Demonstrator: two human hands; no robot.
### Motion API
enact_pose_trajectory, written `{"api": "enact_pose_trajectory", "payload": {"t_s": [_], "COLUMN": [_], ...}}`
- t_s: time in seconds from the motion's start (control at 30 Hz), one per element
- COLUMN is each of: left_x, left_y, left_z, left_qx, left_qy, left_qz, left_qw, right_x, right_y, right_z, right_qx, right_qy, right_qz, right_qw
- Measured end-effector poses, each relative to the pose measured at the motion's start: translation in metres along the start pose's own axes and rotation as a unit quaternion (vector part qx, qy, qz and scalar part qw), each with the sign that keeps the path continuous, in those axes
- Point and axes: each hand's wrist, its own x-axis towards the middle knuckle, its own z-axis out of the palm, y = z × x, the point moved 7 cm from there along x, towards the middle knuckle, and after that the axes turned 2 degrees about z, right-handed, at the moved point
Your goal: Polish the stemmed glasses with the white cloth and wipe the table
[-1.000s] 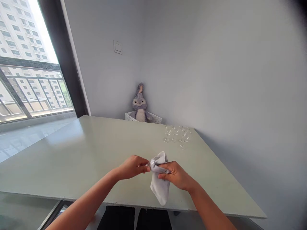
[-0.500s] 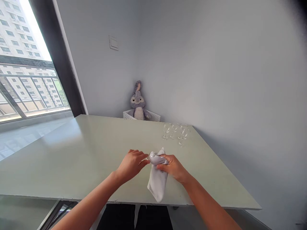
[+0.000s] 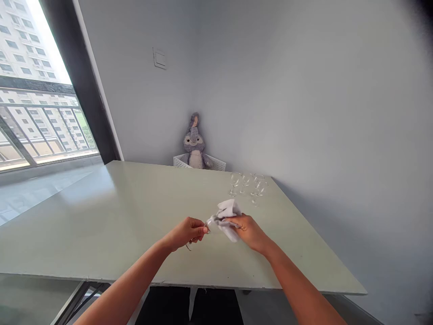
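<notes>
The left hand (image 3: 189, 232) has its fingers pinched on a glass (image 3: 210, 222), likely at the thin stem. The glass is tipped on its side, with its bowl just past the left fingertips and next to the cloth. The right hand (image 3: 252, 232) grips the cloth (image 3: 229, 209), all bunched up. I can't tell if any cloth is inside the bowl.

The glass looks thin, so a soft but snug pinch near the bowl seems best. The right fingers should press lightly through the cloth and go round in little turns. A hard twist could snap the stem. The loose cloth should not snag the rim. The other glasses (image 3: 235, 180) stand on the table (image 3: 142, 198), past the right fingers, so elbows and cloth should miss them.
</notes>
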Motion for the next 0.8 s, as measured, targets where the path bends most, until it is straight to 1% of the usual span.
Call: {"api": "enact_pose_trajectory", "payload": {"t_s": [0.07, 0.1, 0.13, 0.17, 0.2, 0.27, 0.3, 0.33, 0.37, 0.43, 0.47, 0.5, 0.53, 0.57, 0.6, 0.63, 0.67, 0.7, 0.73, 0.77, 0.8], "left_x": [0.003, 0.003, 0.003, 0.003, 0.002, 0.000, -0.002, -0.004, -0.007, -0.014, -0.017, -0.019, -0.020, -0.021, -0.021, -0.020, -0.019, -0.017, -0.015, -0.014, -0.013], "left_y": [-0.009, -0.012, -0.012, -0.011, -0.008, 0.000, 0.006, 0.012, 0.018, 0.028, 0.030, 0.030, 0.030, 0.028, 0.026, 0.024, 0.021, 0.019, 0.018, 0.018, 0.019], "left_z": [-0.009, -0.014, -0.018, -0.021, -0.022, -0.017, -0.012, -0.007, -0.001, 0.009, 0.012, 0.013, 0.013, 0.011, 0.008, 0.005, 0.002, 0.000, -0.001, -0.002, -0.001], "left_qx": [0.024, 0.060, 0.105, 0.152, 0.196, 0.262, 0.289, 0.318, 0.348, 0.398, 0.413, 0.419, 0.415, 0.405, 0.391, 0.375, 0.357, 0.341, 0.327, 0.315, 0.307], "left_qy": [0.068, 0.106, 0.139, 0.164, 0.180, 0.192, 0.192, 0.193, 0.196, 0.199, 0.201, 0.207, 0.217, 0.230, 0.247, 0.267, 0.289, 0.313, 0.338, 0.366, 0.396], "left_qz": [-0.026, -0.034, -0.037, -0.035, -0.026, 0.008, 0.035, 0.068, 0.102, 0.162, 0.180, 0.191, 0.194, 0.192, 0.186, 0.177, 0.165, 0.155, 0.147, 0.143, 0.143], "left_qw": [0.997, 0.992, 0.984, 0.974, 0.964, 0.946, 0.937, 0.926, 0.911, 0.881, 0.870, 0.863, 0.862, 0.864, 0.867, 0.870, 0.873, 0.873, 0.870, 0.864, 0.854], "right_x": [-0.002, -0.004, -0.007, -0.008, -0.009, -0.008, -0.006, -0.001, 0.005, 0.021, 0.029, 0.035, 0.040, 0.043, 0.044, 0.044, 0.041, 0.039, 0.035, 0.032, 0.029], "right_y": [0.006, 0.003, -0.005, -0.017, -0.031, -0.053, -0.059, -0.059, -0.055, -0.035, -0.020, -0.005, 0.009, 0.022, 0.032, 0.040, 0.044, 0.044, 0.041, 0.035, 0.027], "right_z": [-0.013, -0.017, -0.016, -0.010, 0.001, 0.026, 0.035, 0.040, 0.041, 0.037, 0.035, 0.034, 0.034, 0.035, 0.037, 0.041, 0.046, 0.054, 0.062, 0.071, 0.079], "right_qx": [-0.046, -0.078, -0.117, -0.155, -0.189, -0.228, -0.234, -0.232, -0.218, -0.142, -0.072, 0.022, 0.133, 0.250, 0.361, 0.456, 0.531, 0.585, 0.622, 0.646, 0.659], "right_qy": [0.092, 0.136, 0.160, 0.162, 0.143, 0.082, 0.062, 0.055, 0.055, 0.038, 0.019, 0.001, -0.010, -0.001, 0.028, 0.068, 0.108, 0.139, 0.156, 0.162, 0.159], "right_qz": [0.029, 0.029, 0.013, -0.020, -0.063, -0.144, -0.162, -0.161, -0.141, -0.065, -0.016, 0.038, 0.092, 0.142, 0.185, 0.214, 0.229, 0.231, 0.224, 0.211, 0.194], "right_qw": [0.994, 0.987, 0.980, 0.974, 0.970, 0.960, 0.957, 0.958, 0.964, 0.987, 0.997, 0.999, 0.987, 0.958, 0.914, 0.861, 0.809, 0.765, 0.734, 0.716, 0.709]}}
